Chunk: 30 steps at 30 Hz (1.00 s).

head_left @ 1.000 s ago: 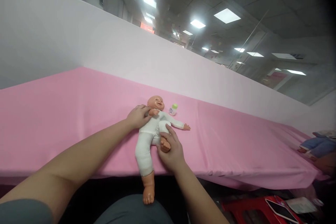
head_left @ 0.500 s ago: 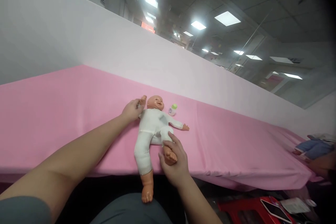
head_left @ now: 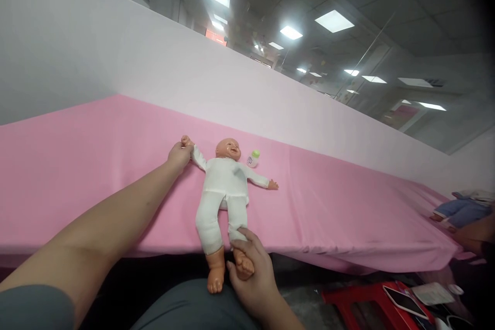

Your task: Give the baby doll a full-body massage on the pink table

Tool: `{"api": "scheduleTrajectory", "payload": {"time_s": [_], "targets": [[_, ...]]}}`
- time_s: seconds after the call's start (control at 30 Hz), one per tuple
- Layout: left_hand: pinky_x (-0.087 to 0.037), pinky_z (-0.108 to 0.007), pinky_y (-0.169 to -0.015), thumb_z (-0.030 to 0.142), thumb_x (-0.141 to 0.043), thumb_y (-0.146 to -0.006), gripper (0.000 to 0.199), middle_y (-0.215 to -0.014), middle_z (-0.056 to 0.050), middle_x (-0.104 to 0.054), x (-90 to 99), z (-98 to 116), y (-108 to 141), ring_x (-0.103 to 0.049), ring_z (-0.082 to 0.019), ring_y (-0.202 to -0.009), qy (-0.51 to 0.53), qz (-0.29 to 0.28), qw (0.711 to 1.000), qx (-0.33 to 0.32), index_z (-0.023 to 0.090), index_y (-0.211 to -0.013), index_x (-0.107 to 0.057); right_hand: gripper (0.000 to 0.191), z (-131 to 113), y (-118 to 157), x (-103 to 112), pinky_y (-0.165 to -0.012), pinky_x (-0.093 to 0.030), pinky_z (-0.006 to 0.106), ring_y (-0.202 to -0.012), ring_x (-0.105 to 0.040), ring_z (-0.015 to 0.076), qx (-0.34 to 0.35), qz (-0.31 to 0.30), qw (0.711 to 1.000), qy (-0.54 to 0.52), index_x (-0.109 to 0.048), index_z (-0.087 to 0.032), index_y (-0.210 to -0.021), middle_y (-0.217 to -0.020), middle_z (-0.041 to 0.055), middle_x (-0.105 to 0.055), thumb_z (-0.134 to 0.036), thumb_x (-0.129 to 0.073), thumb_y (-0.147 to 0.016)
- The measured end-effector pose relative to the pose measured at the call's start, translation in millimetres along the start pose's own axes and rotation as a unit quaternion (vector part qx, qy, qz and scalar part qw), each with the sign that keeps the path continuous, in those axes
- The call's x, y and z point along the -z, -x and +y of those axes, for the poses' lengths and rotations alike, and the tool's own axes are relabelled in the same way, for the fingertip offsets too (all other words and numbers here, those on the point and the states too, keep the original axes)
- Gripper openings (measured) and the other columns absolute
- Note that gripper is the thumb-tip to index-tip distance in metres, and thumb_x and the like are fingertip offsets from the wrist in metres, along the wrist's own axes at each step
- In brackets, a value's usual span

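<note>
A baby doll (head_left: 225,178) in a white suit lies face up on the pink cloth (head_left: 332,206), its bare feet past the front edge. My left hand (head_left: 180,157) is closed around the doll's arm near its small hand, stretched out to the left. Down at the front edge, my right hand (head_left: 253,268) is closed around the doll's lower leg and foot on the right side. The doll's other foot hangs free above my lap. Beside its head stands a small bottle (head_left: 253,159) with a green cap.
A low white wall (head_left: 216,82) runs behind the cloth. At the lower right, a red stool (head_left: 363,296) bears a phone (head_left: 405,301) and other items. Another doll in blue clothing (head_left: 464,211) lies at the far right, near another person's arm (head_left: 474,240).
My left hand has drawn the doll's arm outward to the left. The leg in my right hand has come down from a bent position to nearly straight, with its foot past the edge.
</note>
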<state>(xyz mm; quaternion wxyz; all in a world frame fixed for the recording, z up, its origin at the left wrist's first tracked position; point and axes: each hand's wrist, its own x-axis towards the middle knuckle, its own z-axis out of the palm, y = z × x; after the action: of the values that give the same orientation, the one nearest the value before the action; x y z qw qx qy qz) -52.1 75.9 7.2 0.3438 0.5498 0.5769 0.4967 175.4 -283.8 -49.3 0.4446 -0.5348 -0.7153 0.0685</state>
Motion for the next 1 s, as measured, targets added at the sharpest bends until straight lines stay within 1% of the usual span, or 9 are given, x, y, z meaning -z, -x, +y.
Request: {"api": "scheduleTrajectory", "payload": {"time_s": [0.07, 0.13, 0.27, 0.43, 0.53, 0.63, 0.77, 0.87, 1.0], "targets": [[-0.056, -0.035, -0.068, 0.039, -0.056, -0.088, 0.036, -0.11, -0.014, -0.073, 0.3, 2, 3, -0.072, -0.026, -0.085, 0.015, 0.001, 1.0, 0.008, 0.018, -0.118, -0.059, 0.044, -2, -9, 6, -0.108, -0.057, 0.044, -0.128, -0.065, 0.0305, 0.001, 0.008, 1.0, -0.008, -0.069, -0.026, -0.121, -0.142, 0.0129, -0.061, -0.016, -0.073, -0.078], [-0.055, -0.034, -0.071, 0.043, -0.06, -0.088, 0.037, -0.109, -0.011, -0.074, 0.5, 6, 8, -0.072, -0.025, -0.086, 0.008, 0.004, 1.0, -0.014, 0.021, -0.117, -0.06, 0.041, -5, -19, 12, -0.108, -0.057, 0.045, -0.129, -0.065, 0.0309, 0.006, 0.025, 1.0, -0.012, -0.068, -0.026, -0.121, -0.142, 0.0139, -0.06, -0.018, -0.073, -0.081], [-0.052, -0.032, -0.081, 0.054, -0.061, -0.09, 0.041, -0.109, -0.006, -0.075, -1.7, 20, 28, -0.07, -0.023, -0.094, -0.05, -0.018, 0.989, -0.138, 0.024, -0.119, -0.065, 0.037, -10, -45, 23, -0.111, -0.055, 0.047, -0.131, -0.063, 0.0311, 0.017, 0.054, 0.998, -0.008, -0.068, -0.025, -0.12, -0.146, 0.0141, -0.058, -0.021, -0.072, -0.084], [-0.051, -0.036, -0.09, 0.058, -0.057, -0.093, 0.046, -0.116, -0.007, -0.074, -9.1, 35, 54, -0.067, -0.028, -0.106, -0.164, -0.108, 0.938, -0.287, 0.027, -0.123, -0.072, 0.039, -3, -82, 22, -0.113, -0.052, 0.047, -0.137, -0.058, 0.0313, 0.016, 0.058, 0.998, -0.015, -0.068, -0.024, -0.122, -0.153, 0.0141, -0.053, -0.024, -0.074, -0.083], [-0.048, -0.041, -0.101, 0.056, -0.059, -0.092, 0.048, -0.118, -0.007, -0.073, -15.3, 34, 59, -0.063, -0.03, -0.117, -0.222, -0.16, 0.904, -0.33, 0.033, -0.131, -0.072, 0.044, 11, -100, 8, -0.115, -0.051, 0.046, -0.142, -0.054, 0.0312, 0.001, 0.048, 0.999, -0.022, -0.068, -0.024, -0.125, -0.158, 0.0134, -0.048, -0.025, -0.076, -0.081], [-0.045, -0.042, -0.106, 0.053, -0.057, -0.093, 0.048, -0.119, -0.006, -0.072, -19.2, 29, 58, -0.062, -0.029, -0.119, -0.233, -0.175, 0.901, -0.321, 0.038, -0.136, -0.07, 0.046, 23, -110, -11, -0.112, -0.053, 0.045, -0.144, -0.052, 0.0315, -0.016, 0.008, 1.0, -0.008, -0.07, -0.025, -0.124, -0.166, 0.0115, -0.038, -0.025, -0.078, -0.078], [-0.049, -0.039, -0.1, 0.055, -0.059, -0.09, 0.054, -0.123, -0.007, -0.071, -16.5, 26, 52, -0.065, -0.028, -0.112, -0.208, -0.17, 0.915, -0.301, 0.033, -0.138, -0.069, 0.039, 25, -108, -23, -0.105, -0.058, 0.045, -0.14, -0.056, 0.031, -0.013, 0.008, 1.0, 0.025, -0.072, -0.026, -0.12, -0.169, 0.0086, -0.033, -0.023, -0.074, -0.081], [-0.051, -0.034, -0.089, 0.058, -0.059, -0.089, 0.053, -0.116, -0.006, -0.074, -10.6, 24, 46, -0.068, -0.027, -0.102, -0.181, -0.15, 0.938, -0.255, 0.028, -0.13, -0.071, 0.04, 21, -100, -18, -0.106, -0.057, 0.045, -0.14, -0.056, 0.031, 0.004, 0.033, 0.999, 0.012, -0.072, -0.025, -0.12, -0.166, 0.0107, -0.038, -0.023, -0.073, -0.08], [-0.049, -0.032, -0.074, 0.059, -0.056, -0.089, 0.044, -0.094, -0.004, -0.075, 0.6, 14, 28, -0.069, -0.025, -0.085, -0.156, -0.088, 0.974, -0.14, 0.024, -0.111, -0.07, 0.043, 13, -84, -2, -0.113, -0.052, 0.044, -0.14, -0.057, 0.0305, 0.014, 0.057, 0.998, -0.015, -0.071, -0.024, -0.121, -0.159, 0.0135, -0.048, -0.02, -0.073, -0.078]]}}
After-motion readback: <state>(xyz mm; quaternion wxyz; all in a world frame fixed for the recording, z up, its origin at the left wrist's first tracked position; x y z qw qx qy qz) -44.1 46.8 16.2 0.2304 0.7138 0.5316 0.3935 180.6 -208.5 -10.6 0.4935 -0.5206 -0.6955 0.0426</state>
